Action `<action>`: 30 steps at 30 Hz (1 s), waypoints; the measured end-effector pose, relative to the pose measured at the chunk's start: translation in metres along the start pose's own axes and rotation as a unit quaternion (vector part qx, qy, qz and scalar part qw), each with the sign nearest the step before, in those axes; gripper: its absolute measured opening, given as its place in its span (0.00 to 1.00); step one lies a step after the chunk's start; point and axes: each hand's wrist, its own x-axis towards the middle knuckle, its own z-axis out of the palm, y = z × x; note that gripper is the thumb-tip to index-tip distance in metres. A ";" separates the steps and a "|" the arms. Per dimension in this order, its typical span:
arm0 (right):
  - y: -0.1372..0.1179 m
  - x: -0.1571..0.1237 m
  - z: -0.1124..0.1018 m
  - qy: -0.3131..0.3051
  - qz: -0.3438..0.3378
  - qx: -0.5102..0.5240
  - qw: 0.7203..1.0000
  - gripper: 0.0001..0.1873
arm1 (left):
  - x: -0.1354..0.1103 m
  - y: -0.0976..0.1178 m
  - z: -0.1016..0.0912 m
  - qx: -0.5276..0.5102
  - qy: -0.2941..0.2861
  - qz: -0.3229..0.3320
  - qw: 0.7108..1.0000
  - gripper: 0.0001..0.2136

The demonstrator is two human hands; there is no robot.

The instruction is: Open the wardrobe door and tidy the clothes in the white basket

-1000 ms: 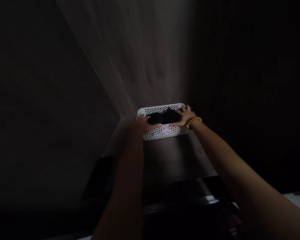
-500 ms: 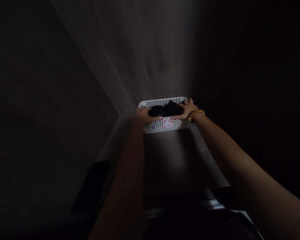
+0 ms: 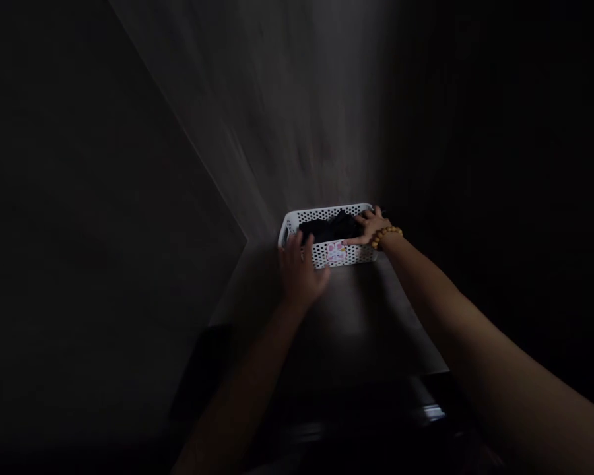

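Observation:
A white perforated plastic basket (image 3: 356,256) sits at the back of a dark shelf, with a pink-and-white cartoon sticker (image 3: 335,251) on its front. Dark fabric (image 3: 329,227) lies inside it. My right hand (image 3: 371,229), with a beaded bracelet at the wrist, holds the basket's right end, its thumb along the front rim and its fingers over the corner. My left hand (image 3: 301,274) is open in front of the basket's left part, fingers apart, slightly blurred and holding nothing. It covers the basket's lower left front corner.
Dark panels rise on the left (image 3: 178,165) and behind the basket (image 3: 321,132); the right side is in deep shadow. The shelf surface (image 3: 346,316) runs forward to a front edge, below which a shiny metal strip (image 3: 433,412) catches light.
My left hand has let go of the basket's left end and drawn back toward me and to the right. My right hand stays on the basket. The view has shifted slightly.

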 end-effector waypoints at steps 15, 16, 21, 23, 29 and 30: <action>-0.055 -0.137 0.017 0.149 0.010 0.003 0.989 0.48 | -0.138 0.062 -0.038 0.019 -0.331 -0.030 0.943 0.43; -0.061 -0.159 0.023 0.140 0.005 0.025 0.990 0.46 | -0.139 0.065 -0.044 0.024 -0.341 -0.034 0.939 0.43; -0.069 -0.291 0.041 0.083 -0.032 0.102 0.991 0.45 | -0.157 0.084 -0.069 0.043 -0.352 -0.058 0.933 0.41; -0.057 -0.351 0.033 0.094 -0.057 0.117 0.987 0.45 | -0.174 0.094 -0.078 0.049 -0.347 -0.064 0.935 0.41; 0.045 -0.513 -0.037 0.369 0.073 0.065 0.924 0.51 | -0.239 0.126 -0.106 0.039 -0.293 -0.057 0.953 0.36; 0.067 -0.528 -0.050 0.413 0.115 0.047 0.902 0.54 | -0.250 0.130 -0.112 0.037 -0.295 -0.059 0.953 0.36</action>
